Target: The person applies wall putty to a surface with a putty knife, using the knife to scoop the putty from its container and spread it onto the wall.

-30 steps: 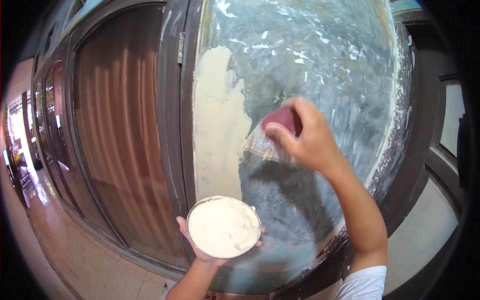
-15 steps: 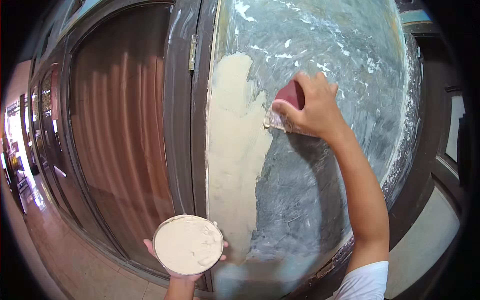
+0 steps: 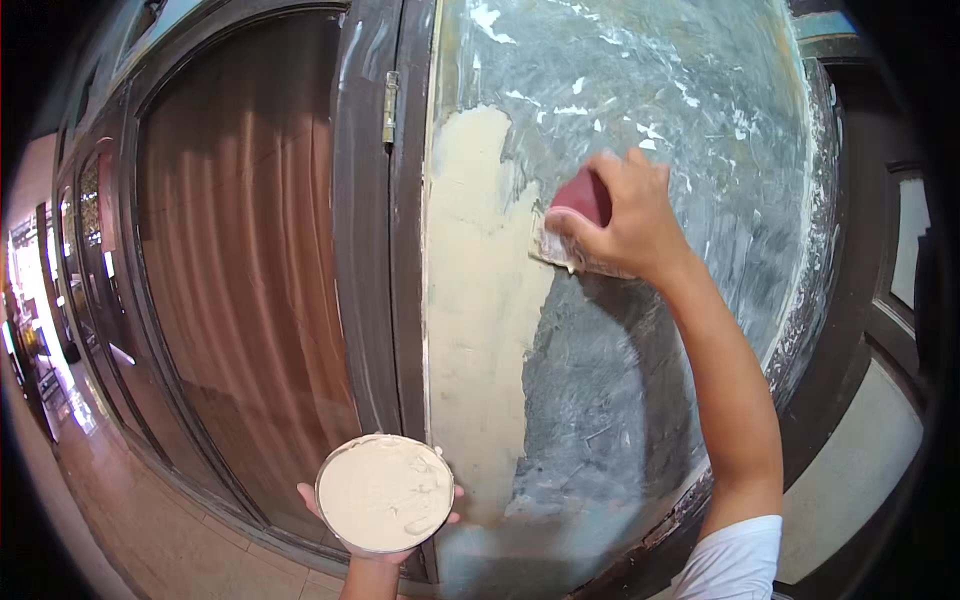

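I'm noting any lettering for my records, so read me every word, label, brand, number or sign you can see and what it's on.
There is no readable text. The maroon scraper, round tub and patchy grey wall show no lettering. Any on the cluttered things at far left would be too small and blurred to read.

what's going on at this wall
A person's left hand holds a round container of cream paste from below. The right hand grips a red-handled scraper, its blade at the right edge of a cream coat on the wall. The coat runs as an uneven strip beside the dark frame; to its right the wall is grey.
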Demonstrator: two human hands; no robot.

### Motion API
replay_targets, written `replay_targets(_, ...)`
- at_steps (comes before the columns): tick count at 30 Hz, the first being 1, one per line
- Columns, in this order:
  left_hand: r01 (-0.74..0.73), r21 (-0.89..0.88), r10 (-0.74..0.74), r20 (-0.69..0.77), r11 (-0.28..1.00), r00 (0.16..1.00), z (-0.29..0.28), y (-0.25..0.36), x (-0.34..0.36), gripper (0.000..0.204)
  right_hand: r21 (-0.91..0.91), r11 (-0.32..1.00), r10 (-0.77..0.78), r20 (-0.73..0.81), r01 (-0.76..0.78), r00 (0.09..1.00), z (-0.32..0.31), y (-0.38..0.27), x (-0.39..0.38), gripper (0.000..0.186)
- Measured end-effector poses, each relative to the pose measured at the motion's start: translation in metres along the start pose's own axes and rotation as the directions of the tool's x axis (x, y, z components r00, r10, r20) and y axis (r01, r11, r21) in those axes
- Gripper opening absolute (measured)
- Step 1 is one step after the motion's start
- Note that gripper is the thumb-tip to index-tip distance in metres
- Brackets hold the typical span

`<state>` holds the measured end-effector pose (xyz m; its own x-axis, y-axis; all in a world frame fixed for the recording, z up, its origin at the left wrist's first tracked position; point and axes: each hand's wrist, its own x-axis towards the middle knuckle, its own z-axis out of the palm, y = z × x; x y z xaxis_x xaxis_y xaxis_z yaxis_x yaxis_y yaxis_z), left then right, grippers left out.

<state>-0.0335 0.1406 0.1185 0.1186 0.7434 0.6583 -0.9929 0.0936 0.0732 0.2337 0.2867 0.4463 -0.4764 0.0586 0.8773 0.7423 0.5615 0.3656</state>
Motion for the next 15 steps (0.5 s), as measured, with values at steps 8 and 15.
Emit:
replay_targets(8,-0.119,0.028,0.121,-0.104,0.993,0.987,0.003,0.001,-0.014,0.127,0.006,1.0,0.013,-0.183,-0.012,0.983,0.007,0.01,0.007,0.06)
replay_targets(15,-0.097,0.048,0.103,-0.135,0.994,0.985,0.008,0.008,-0.018,0.121,-0.06,0.99,0.107,-0.267,-0.127,0.958,0.004,0.02,0.015,0.063)
